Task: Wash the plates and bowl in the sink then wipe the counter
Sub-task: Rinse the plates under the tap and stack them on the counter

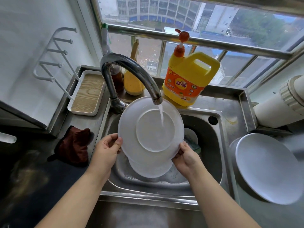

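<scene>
1. Nearest me, two bare forearms reach up from the bottom edge toward the sink (212, 139).
2. Left hand (105, 153): I have its fingers curled on the left rim of a white plate (148, 129), thumb on the face turned to me.
3. Right hand (185, 156): fingers pinch the same plate at its lower right rim.
4. Plate: held tilted over the basin, underside with its foot ring facing me, water from the tap (130, 74) running down it.
5. Second plate (149, 168): white, lying in the basin just under the held one, suds around it.
6. Basin, right of the held plate: a small white round item, partly hidden; I cannot tell whether it is the bowl.
7. Third plate (266, 167): white, lying on the counter (233, 112) right of the sink.
8. Brown cloth (74, 145): crumpled on the counter left of the sink.
9. Soap jug (187, 78): yellow, orange pump, behind the sink at the window.
10. Tray (87, 94): white rim, wood-grain base, back left with a white rack.
</scene>
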A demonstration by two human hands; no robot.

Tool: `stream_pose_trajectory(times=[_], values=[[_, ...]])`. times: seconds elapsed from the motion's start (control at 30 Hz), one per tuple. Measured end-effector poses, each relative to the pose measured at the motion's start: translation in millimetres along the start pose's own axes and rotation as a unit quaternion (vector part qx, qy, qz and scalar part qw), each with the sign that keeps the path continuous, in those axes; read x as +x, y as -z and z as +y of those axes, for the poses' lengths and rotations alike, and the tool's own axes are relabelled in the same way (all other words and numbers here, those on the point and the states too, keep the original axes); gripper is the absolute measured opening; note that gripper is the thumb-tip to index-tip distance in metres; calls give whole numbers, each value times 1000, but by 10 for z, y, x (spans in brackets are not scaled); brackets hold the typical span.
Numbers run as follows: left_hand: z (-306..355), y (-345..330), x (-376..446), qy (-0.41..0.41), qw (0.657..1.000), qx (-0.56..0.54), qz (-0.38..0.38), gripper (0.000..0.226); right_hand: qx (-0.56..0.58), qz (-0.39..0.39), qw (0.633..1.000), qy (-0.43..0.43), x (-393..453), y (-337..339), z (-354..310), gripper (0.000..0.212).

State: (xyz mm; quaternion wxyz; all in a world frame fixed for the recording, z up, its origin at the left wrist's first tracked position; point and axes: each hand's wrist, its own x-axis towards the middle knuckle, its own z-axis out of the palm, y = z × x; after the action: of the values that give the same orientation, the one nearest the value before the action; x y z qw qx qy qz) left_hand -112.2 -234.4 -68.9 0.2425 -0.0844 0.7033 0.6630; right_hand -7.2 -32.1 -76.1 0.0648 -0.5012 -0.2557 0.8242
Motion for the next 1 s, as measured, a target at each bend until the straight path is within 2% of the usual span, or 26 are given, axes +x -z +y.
stream_pose_trajectory(times=[0.13, 0.3, 0.5, 0.63, 0.77, 1.0], values=[[-73, -29, 146, 51, 999, 9, 3, 20, -3, -27, 998, 51, -95, -6, -122, 31], [-165, -220, 255, 142, 988, 25, -50, 21, -5, -13, 991, 134, -197, 58, -263, 30], [-113, -540, 225, 192, 976, 5, -102, 34, 34, 25, 979, 198, -291, 206, -393, 24], [-69, -727, 153, 206, 969, 28, -130, 34, 47, 35, 970, 236, -355, 278, -425, 26], [-77, -761, 69, 200, 964, 94, -144, 26, 35, 50, 969, 240, -443, 378, -412, 23], [-160, -627, -27, 200, 961, 132, -137, 14, 1, 83, 977, 196, -504, 505, -325, 26]])
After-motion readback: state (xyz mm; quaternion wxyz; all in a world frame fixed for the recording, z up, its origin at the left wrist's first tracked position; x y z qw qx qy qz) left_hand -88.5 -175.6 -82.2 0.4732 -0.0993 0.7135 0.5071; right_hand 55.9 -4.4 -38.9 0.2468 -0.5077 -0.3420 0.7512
